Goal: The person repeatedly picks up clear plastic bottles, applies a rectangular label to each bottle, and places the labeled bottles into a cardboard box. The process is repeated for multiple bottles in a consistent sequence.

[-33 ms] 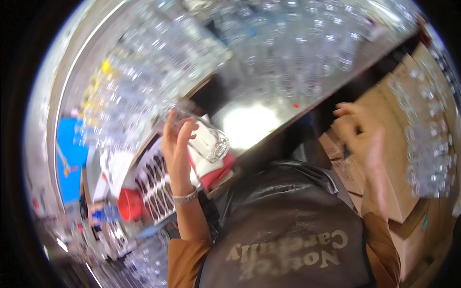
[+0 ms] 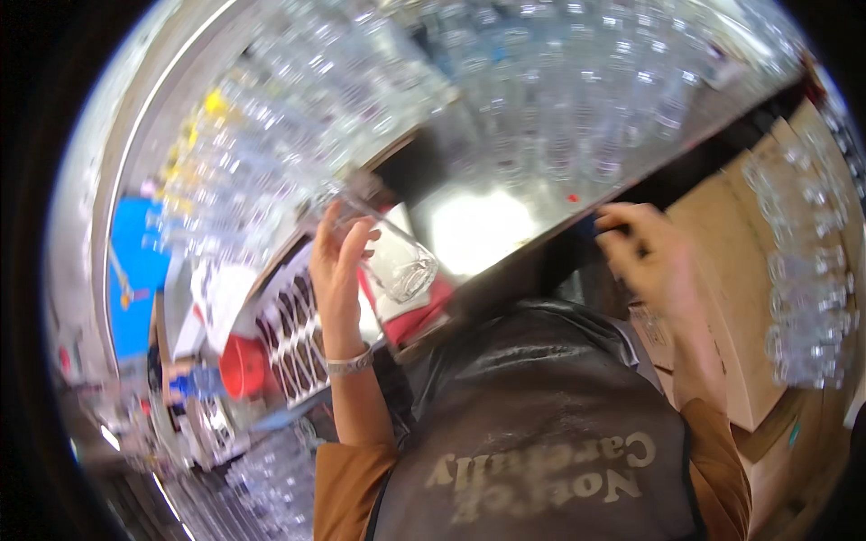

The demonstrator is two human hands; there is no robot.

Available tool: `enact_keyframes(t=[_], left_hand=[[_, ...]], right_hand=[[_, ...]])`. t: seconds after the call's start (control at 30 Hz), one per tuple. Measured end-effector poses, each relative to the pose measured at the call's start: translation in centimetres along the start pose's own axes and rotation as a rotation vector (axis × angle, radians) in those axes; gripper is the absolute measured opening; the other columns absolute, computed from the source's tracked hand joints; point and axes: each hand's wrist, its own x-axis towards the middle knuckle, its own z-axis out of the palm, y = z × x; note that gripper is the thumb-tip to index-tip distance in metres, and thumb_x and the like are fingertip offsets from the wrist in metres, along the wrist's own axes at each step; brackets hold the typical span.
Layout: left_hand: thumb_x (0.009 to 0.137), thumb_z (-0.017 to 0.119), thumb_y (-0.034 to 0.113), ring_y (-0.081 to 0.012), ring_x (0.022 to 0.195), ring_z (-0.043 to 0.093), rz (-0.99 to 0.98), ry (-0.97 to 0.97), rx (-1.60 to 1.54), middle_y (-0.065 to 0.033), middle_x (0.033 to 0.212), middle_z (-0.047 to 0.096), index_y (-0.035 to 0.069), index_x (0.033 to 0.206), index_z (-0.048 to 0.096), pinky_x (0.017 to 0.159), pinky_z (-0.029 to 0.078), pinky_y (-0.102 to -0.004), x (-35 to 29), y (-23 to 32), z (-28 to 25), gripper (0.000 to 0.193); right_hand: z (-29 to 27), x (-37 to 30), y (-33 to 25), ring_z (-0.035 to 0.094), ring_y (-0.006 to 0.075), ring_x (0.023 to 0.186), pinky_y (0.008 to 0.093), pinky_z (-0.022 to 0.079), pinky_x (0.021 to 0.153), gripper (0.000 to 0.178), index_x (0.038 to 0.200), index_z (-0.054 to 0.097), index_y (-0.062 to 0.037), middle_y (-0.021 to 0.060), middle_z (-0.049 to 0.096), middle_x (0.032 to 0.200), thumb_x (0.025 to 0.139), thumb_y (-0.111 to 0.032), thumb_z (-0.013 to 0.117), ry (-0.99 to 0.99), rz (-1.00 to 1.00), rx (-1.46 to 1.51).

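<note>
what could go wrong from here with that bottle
The clear bottle is tilted and only the left hand is on it, so it might slip; the right hand is empty and well away from it.

Many other clear bottles crowd the metal table just beyond, so a careless swing could perhaps knock some over.
</note>
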Motion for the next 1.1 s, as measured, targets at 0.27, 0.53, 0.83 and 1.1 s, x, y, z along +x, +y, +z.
enact_keyframes(t=[0.27,0.53,0.83,1.1], left_hand=[[0.101,0.059,0.032,-0.017,0.098,0.068,-0.25,0.02,-0.048,-0.0146,0.122,0.067,-0.004,0.149,0.038,0.081,0.053,-0.0267,-1.7,-4.1,-5.5,0.064],[0.079,0.082,0.013,-0.0311,0.134,0.049,0.172,0.061,0.48,-0.0205,0.153,0.04,0.003,0.155,0.03,0.102,0.048,-0.0424,-7.4,-3.6,-4.0,0.093],[0.078,0.076,0.001,-0.0291,0.141,0.043,0.085,0.037,0.276,-0.0211,0.155,0.04,-0.002,0.154,0.031,0.114,0.036,-0.036,-8.6,-6.6,-2.7,0.089],[0.079,0.082,0.02,-0.0391,0.143,0.038,0.243,0.355,0.939,-0.0241,0.154,0.039,0.003,0.139,0.053,0.117,0.029,-0.0487,-15.1,-11.0,-12.9,0.069]], right_hand=[[17.6,4.5,-5.0,0.052,0.0111,0.054,0.0257,0.043,0.055,0.029,0.113,0.066,-0.0011,0.0085,0.067,0.096,0.088,-0.015,0.071,-0.52,-0.234,0.364],[21.5,5.4,-5.5,0.059,0.0044,0.072,0.024,0.049,0.068,0.046,0.133,0.054,0.0038,0.0086,0.067,0.117,0.097,-0.022,0.066,-0.703,0.058,0.509],[20.2,4.4,-7.4,0.052,0.0105,0.055,0.0264,0.046,0.056,0.053,0.135,0.056,0.0013,0.0149,0.064,0.121,0.087,-0.01,0.073,-0.488,-0.267,0.246],[19.0,3.3,-2.3,0.053,0.0051,0.06,0.023,0.044,0.057,0.04,0.132,0.057,0.0017,0.0066,0.069,0.114,0.096,-0.015,0.065,-0.637,0.107,0.391]])
